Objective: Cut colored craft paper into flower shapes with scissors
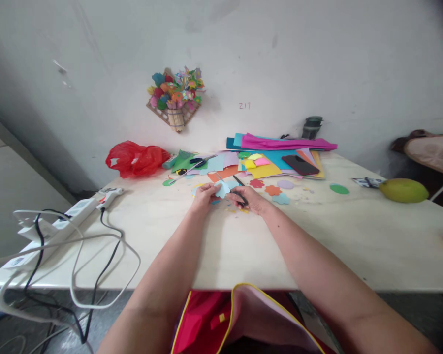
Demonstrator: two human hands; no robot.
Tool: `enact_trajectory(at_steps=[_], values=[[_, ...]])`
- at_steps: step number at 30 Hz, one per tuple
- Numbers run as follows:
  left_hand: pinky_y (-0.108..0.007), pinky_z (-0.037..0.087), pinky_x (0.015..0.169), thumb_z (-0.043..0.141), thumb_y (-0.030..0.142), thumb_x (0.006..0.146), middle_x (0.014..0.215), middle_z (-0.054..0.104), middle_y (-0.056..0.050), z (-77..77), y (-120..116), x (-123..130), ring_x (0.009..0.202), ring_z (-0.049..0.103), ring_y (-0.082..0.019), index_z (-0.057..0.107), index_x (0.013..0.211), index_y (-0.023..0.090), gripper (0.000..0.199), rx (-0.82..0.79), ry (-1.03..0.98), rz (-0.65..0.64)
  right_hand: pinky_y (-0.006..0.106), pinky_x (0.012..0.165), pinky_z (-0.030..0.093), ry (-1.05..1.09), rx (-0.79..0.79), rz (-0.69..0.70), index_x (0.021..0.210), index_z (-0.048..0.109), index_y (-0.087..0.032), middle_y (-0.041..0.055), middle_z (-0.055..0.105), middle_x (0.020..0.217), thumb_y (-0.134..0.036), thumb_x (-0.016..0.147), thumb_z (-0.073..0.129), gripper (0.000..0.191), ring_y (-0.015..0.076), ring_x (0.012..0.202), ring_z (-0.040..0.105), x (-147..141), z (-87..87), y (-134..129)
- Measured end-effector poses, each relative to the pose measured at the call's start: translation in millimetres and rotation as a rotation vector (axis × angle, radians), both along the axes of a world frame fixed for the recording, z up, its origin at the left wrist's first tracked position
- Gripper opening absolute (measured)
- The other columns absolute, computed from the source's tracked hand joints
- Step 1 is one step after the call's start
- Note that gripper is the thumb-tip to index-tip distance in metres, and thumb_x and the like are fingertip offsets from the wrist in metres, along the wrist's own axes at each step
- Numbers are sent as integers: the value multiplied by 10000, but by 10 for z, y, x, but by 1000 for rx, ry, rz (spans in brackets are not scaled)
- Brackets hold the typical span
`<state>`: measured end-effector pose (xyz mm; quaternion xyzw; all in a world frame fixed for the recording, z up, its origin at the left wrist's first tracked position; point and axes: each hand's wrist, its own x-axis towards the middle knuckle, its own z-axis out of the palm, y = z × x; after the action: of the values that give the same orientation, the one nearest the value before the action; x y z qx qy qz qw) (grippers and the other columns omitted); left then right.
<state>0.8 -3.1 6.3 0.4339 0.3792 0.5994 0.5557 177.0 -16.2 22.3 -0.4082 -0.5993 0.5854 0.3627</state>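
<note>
Between the fingers of my left hand (205,194) is a light blue paper flower (223,190) with a scalloped edge. My right hand (251,199) is closed on the black handles of a pair of scissors (240,197), close to the flower's right side; the blades are mostly hidden. Just right of my hands lie a red paper flower (257,183), an orange paper flower (273,190), a light blue paper flower (281,198) and a lilac paper piece (285,184). Small paper scraps are scattered on the table beneath my hands.
Coloured sheets (266,170) with a phone (300,165) lie behind, near pink folded paper (280,142). A red plastic bag (136,158) and second scissors (198,161) sit left. A power strip (59,231) with loose cables lines the left edge. A green-yellow fruit (403,190) rests right.
</note>
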Motion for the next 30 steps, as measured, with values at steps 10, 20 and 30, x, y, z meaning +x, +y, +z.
enact_trajectory(at_steps=[10,20,30], values=[[-260,496,540,903,385,430,534,576,11,7,-3,14,503,531,-104,626,593,141,404,-11,-7,0,176,315,198,-4,6,-5,750,585,-157,-48,509,470,-313,650,766,259,61,356,399,2,-18,6],[-254,487,524,892,377,465,534,580,8,-15,16,-2,501,546,-111,625,602,143,381,-6,-4,15,182,325,230,-10,30,-15,718,573,-161,-51,487,456,-335,637,783,284,64,368,388,-9,25,-30],[-247,464,497,899,371,413,537,602,0,-17,35,-3,495,554,-118,605,585,155,404,-26,-8,53,193,343,268,23,40,-10,667,564,-165,-58,464,445,-286,610,804,274,67,373,378,-26,14,-18]])
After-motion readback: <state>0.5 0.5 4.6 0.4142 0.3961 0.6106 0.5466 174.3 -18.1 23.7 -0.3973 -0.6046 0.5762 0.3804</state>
